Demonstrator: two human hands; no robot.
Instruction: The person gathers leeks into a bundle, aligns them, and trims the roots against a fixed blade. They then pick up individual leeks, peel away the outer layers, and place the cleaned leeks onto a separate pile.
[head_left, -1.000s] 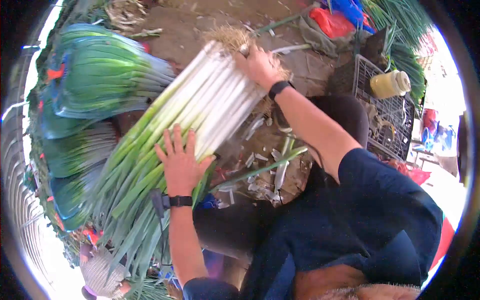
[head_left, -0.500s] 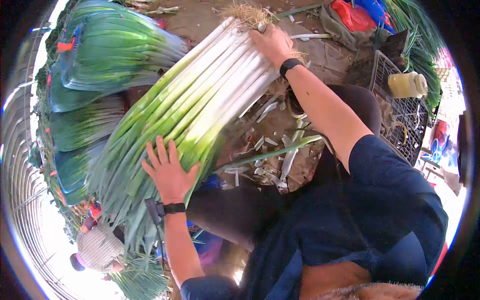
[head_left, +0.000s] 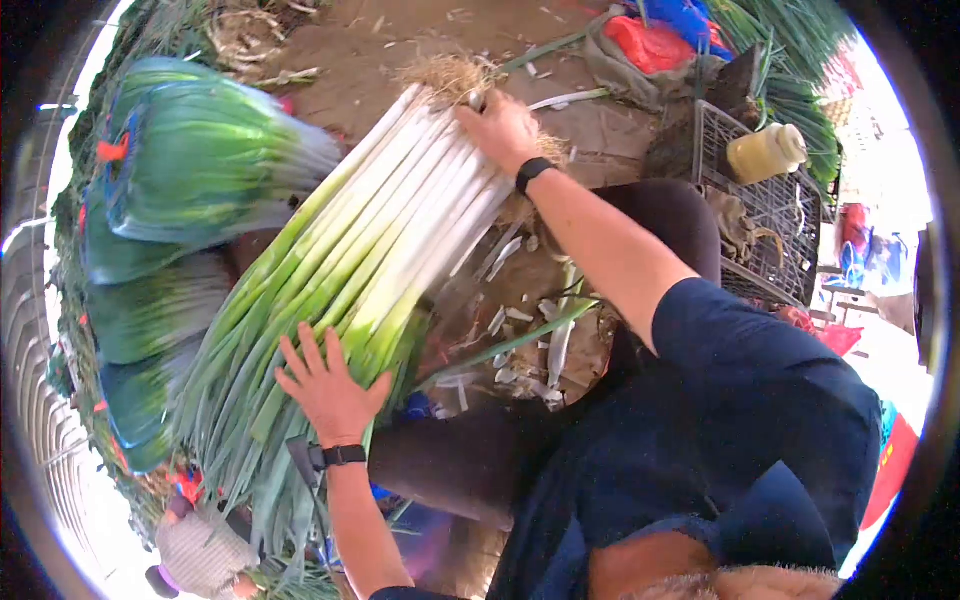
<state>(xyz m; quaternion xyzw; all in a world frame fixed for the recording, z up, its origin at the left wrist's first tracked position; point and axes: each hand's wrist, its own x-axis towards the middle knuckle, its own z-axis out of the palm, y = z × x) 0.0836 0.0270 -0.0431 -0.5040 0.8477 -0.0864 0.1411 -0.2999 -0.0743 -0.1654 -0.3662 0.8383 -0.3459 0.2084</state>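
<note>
A thick bunch of leeks (head_left: 400, 210) lies slantwise across my lap, its white stalks and roots at the top and its green leaves at the lower left. My left hand (head_left: 335, 395) rests flat on the green part, with fingers spread. Near the root end, my right hand (head_left: 500, 130) is closed around the edge of the white stalks; its fingertips are partly hidden. The tangled brown roots (head_left: 445, 78) stick out just beyond it.
Bundled leeks in blue wrapping (head_left: 205, 150) are stacked at the left. Peeled scraps (head_left: 555, 345) litter the ground beside my leg. At the right, a jar (head_left: 767, 153) stands on a black crate (head_left: 765, 225). Another person (head_left: 205, 545) is at the lower left.
The whole view has shifted, so the leeks and both hands appear lower and further left. Against the leeks, both hands keep nearly the same places.
</note>
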